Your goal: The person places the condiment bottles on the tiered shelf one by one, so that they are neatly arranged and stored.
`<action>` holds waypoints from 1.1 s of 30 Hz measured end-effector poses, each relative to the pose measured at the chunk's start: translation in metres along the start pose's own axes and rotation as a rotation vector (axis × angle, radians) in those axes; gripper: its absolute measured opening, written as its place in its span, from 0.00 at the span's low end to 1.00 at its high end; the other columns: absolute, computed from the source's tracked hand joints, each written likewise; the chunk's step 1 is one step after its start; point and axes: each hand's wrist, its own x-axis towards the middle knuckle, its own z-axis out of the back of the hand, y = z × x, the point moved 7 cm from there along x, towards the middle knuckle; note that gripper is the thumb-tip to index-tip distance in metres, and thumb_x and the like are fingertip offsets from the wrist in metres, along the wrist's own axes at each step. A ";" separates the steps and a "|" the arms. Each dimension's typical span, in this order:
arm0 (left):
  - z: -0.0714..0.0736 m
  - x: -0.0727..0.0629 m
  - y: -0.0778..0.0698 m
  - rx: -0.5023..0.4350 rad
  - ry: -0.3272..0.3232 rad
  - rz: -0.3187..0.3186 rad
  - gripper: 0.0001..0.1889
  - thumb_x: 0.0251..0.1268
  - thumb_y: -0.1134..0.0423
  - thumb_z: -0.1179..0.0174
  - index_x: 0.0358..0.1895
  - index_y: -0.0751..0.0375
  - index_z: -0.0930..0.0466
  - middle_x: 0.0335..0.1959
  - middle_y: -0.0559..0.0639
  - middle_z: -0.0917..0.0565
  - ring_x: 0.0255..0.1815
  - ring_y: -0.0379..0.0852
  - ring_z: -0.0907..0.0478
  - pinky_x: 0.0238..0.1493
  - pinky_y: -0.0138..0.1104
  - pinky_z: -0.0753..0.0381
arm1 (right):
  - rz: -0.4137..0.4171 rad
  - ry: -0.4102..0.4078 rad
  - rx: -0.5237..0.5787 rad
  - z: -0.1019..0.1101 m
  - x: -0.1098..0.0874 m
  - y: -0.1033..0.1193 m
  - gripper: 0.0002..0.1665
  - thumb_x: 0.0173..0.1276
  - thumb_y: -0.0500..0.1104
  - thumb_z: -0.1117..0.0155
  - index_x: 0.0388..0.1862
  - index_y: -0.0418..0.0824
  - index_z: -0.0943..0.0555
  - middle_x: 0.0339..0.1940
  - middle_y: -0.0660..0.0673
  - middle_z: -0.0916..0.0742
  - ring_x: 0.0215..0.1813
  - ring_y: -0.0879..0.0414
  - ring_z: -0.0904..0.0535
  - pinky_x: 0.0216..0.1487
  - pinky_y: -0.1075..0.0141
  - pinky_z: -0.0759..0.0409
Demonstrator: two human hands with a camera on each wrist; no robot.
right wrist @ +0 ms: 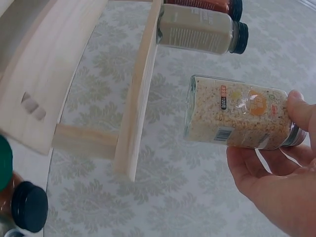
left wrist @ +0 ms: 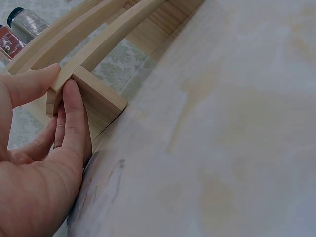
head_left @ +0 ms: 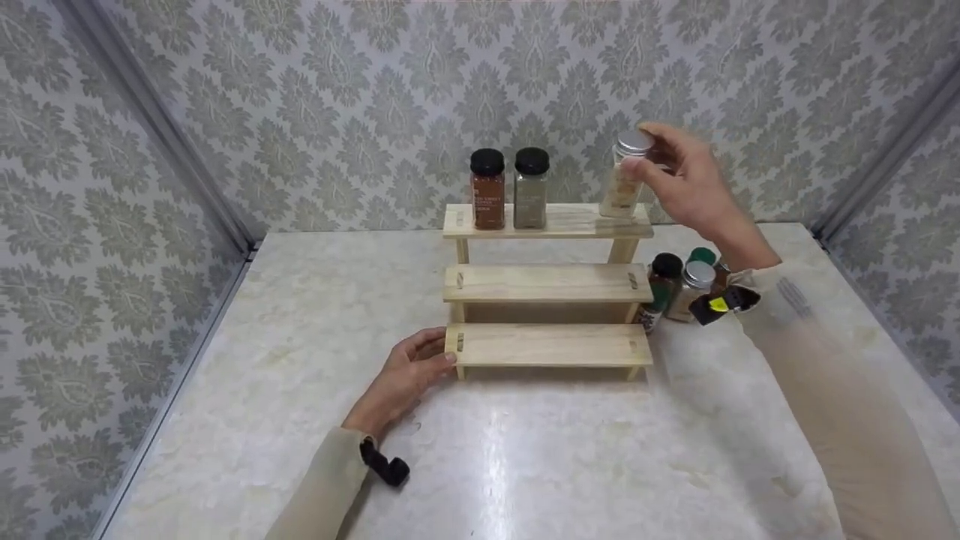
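My right hand (head_left: pixel 694 180) grips a glass spice jar (right wrist: pixel 242 113) with a silver lid near its top, thumb on one side and fingers on the other. The jar holds pale granules; in the right wrist view a gap shows between its base and the top shelf (right wrist: pixel 136 94) of a wooden three-step rack (head_left: pixel 547 281). At the rack's front left corner, my left hand (head_left: pixel 409 375) pinches the end of the lowest shelf (left wrist: pixel 74 74) between thumb and fingers. On the top shelf stand a red-brown spice jar (head_left: pixel 489 191) and a grey-green spice jar (head_left: pixel 531 191), both black-lidded.
Several more jars stand on the table right of the rack, among them a black-lidded jar (head_left: pixel 664 285), a silver-lidded jar (head_left: pixel 694 289) and one with a green lid (head_left: pixel 702 256). Patterned wall panels (head_left: pixel 360 112) rise behind and beside the marble-look table (head_left: pixel 315 300).
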 end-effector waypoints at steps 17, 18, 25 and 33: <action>0.000 0.002 0.001 0.048 0.021 -0.028 0.32 0.75 0.67 0.34 0.78 0.67 0.33 0.74 0.66 0.26 0.68 0.51 0.22 0.64 0.37 0.18 | 0.014 0.085 0.072 -0.042 0.016 -0.006 0.28 0.84 0.45 0.38 0.76 0.37 0.27 0.62 0.38 0.18 0.62 0.54 0.19 0.59 0.69 0.21; 0.000 0.002 0.001 0.050 0.018 -0.030 0.32 0.75 0.67 0.34 0.78 0.67 0.33 0.74 0.66 0.26 0.68 0.51 0.22 0.64 0.38 0.18 | 0.004 0.089 0.074 -0.044 0.016 -0.008 0.28 0.84 0.46 0.38 0.76 0.38 0.27 0.63 0.38 0.18 0.62 0.53 0.19 0.59 0.68 0.21; 0.000 0.001 0.003 0.037 0.014 -0.023 0.33 0.74 0.68 0.33 0.78 0.68 0.34 0.74 0.67 0.26 0.68 0.52 0.21 0.65 0.39 0.17 | -0.024 0.102 0.075 -0.051 0.019 -0.013 0.24 0.84 0.46 0.38 0.73 0.40 0.24 0.64 0.38 0.17 0.66 0.48 0.19 0.61 0.65 0.21; 0.000 0.002 0.001 0.028 0.019 -0.027 0.33 0.74 0.68 0.34 0.78 0.69 0.34 0.74 0.67 0.26 0.66 0.50 0.21 0.64 0.38 0.17 | -0.026 0.127 0.080 -0.053 0.021 -0.016 0.26 0.84 0.46 0.39 0.76 0.41 0.26 0.67 0.35 0.18 0.70 0.43 0.21 0.71 0.52 0.23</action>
